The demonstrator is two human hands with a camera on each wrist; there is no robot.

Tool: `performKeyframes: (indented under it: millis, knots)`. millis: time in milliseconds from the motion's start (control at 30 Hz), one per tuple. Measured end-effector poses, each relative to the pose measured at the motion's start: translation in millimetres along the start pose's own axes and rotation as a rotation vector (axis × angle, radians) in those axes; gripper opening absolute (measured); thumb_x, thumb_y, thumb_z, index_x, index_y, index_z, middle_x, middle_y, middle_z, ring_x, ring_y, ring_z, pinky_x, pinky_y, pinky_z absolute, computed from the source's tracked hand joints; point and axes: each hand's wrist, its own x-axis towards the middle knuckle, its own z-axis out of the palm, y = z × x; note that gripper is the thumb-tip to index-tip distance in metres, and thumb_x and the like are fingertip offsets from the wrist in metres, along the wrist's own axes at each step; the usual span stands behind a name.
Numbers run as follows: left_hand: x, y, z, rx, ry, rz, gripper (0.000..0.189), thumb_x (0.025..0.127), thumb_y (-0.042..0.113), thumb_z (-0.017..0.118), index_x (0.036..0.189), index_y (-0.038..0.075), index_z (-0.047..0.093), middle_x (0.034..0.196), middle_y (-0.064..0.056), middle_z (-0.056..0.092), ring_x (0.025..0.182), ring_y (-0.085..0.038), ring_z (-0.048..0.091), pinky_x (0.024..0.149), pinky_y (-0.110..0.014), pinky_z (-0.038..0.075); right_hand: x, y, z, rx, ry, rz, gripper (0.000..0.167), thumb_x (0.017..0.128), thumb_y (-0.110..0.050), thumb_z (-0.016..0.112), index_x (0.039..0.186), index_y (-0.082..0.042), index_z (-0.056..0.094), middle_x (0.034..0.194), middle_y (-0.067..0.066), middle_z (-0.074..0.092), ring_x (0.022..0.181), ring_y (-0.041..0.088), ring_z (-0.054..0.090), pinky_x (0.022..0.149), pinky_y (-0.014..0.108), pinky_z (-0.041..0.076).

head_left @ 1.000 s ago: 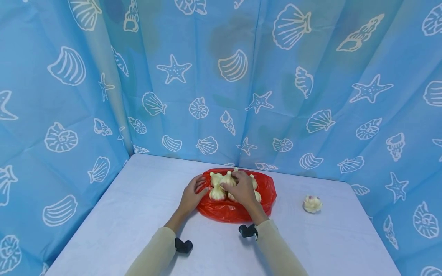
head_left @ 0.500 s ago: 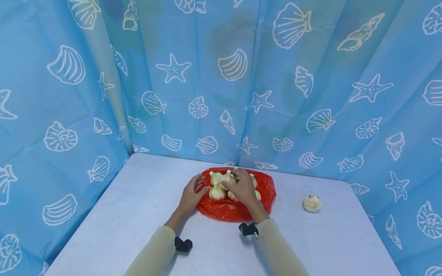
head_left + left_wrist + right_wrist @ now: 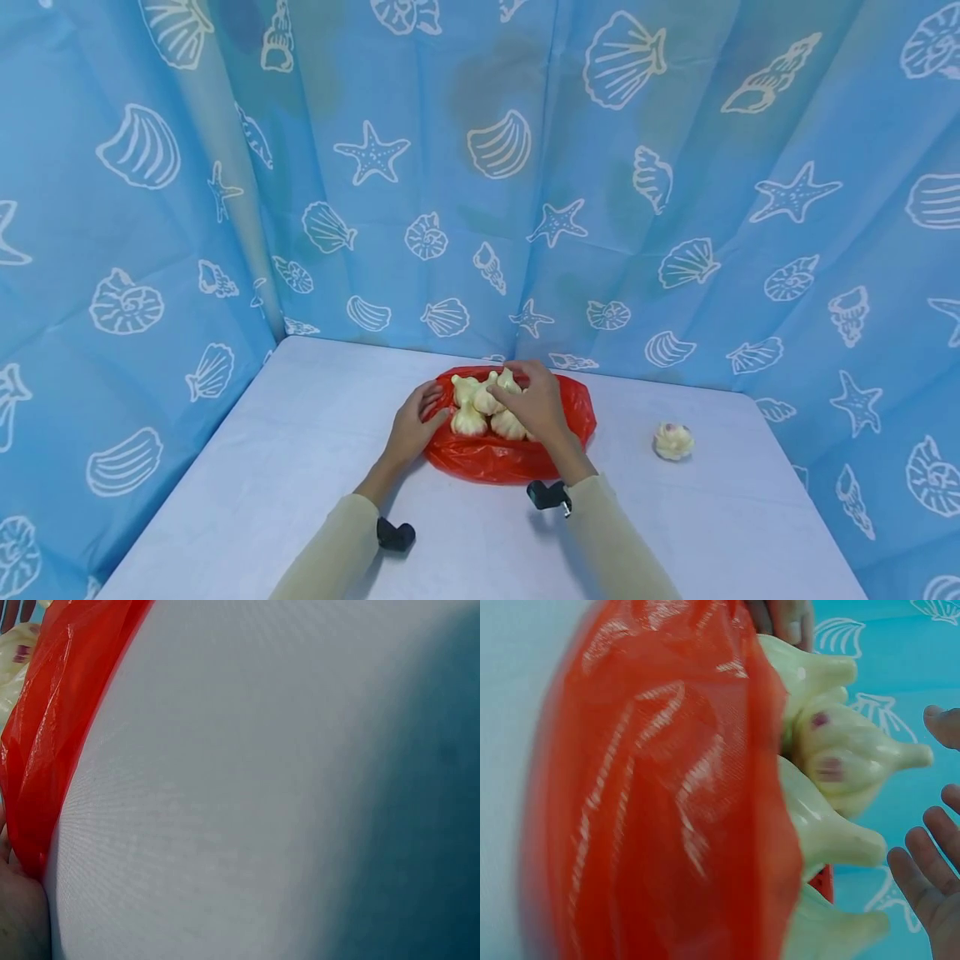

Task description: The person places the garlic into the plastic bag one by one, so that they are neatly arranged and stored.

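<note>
A red plastic bag (image 3: 487, 467) with a cardless wide mouth holds several garlic bulbs (image 3: 468, 422). My left hand (image 3: 411, 427) rests against the bag's left side, thumb and fingers apart. Its fingertips show beside a garlic bulb at the top of the right wrist view. Over the bag's right half is my right hand (image 3: 538, 407), with a gap between thumb and fingers. The right wrist view shows those fingers (image 3: 922, 862) spread and holding nothing, apart from the nearest garlic bulb (image 3: 847, 754), which has purple marks.
One loose garlic bulb (image 3: 673, 442) lies to the right of the bag on the white table (image 3: 247, 483). A blue curtain (image 3: 480, 200) with white shell prints stands behind and at both sides. A small black device (image 3: 395, 535) sits at the left wrist.
The right hand has let go of the garlic bulb near the middle of the bag and moved slightly right. The left hand keeps its place at the bag's left side.
</note>
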Motion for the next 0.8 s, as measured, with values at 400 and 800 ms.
performKeyframes:
  millis: [400, 800]
  knots:
    - [0.3, -1.6, 0.3, 0.005, -0.002, 0.014, 0.061, 0.091, 0.02, 0.07, 0.144, 0.01, 0.043, 0.137, -0.005, 0.054, 0.127, -0.023, 0.051, 0.102, -0.04, 0.045, 3.1, 9.5, -44.2, -0.05, 0.052, -0.047, 0.052, 0.079, -0.03, 0.082, 0.125, -0.014, 0.063, 0.123, 0.005, 0.059, 0.112, 0.029, 0.056, 0.082, 0.043, 0.057]
    - [0.7, -2.0, 3.0, 0.016, -0.001, 0.014, 0.061, 0.091, 0.022, 0.07, 0.144, 0.01, 0.043, 0.137, -0.005, 0.054, 0.127, -0.022, 0.051, 0.102, -0.039, 0.044, -6.6, 38.5, -100.2, -0.151, 0.115, 0.063, 0.062, 0.076, -0.031, 0.084, 0.13, -0.018, 0.056, 0.131, 0.007, 0.054, 0.116, 0.031, 0.054, 0.082, 0.044, 0.057]
